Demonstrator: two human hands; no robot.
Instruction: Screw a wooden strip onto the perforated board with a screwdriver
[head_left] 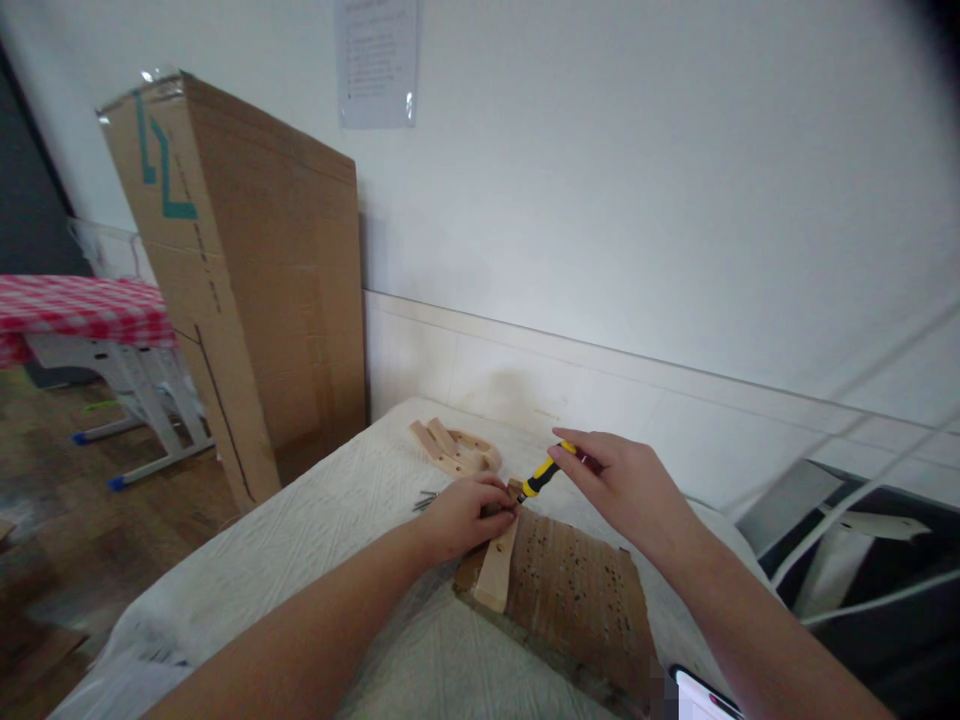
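My right hand (pixel 611 470) grips the yellow and black handle of a screwdriver (pixel 541 476), which slants down to the left. Its tip meets the far end of a pale wooden piece (pixel 496 575) with a hole in it. That piece lies along the left side of a brown wooden board (pixel 574 590) dotted with many small holes. My left hand (pixel 469 515) is closed at the piece's far end, close to the screwdriver tip; what its fingertips pinch is hidden. Left of that hand lie a few metal screws (pixel 425 500). Behind them rest more pale wooden pieces (pixel 454 447) with holes.
A white cloth (pixel 300 530) covers the table. At the lower right lies a phone (pixel 701 695). A tall cardboard box (pixel 285 300) stands at the left by the wall. Beyond it is a table with a red checked cloth (pixel 82 310). Dark and white items sit at the right.
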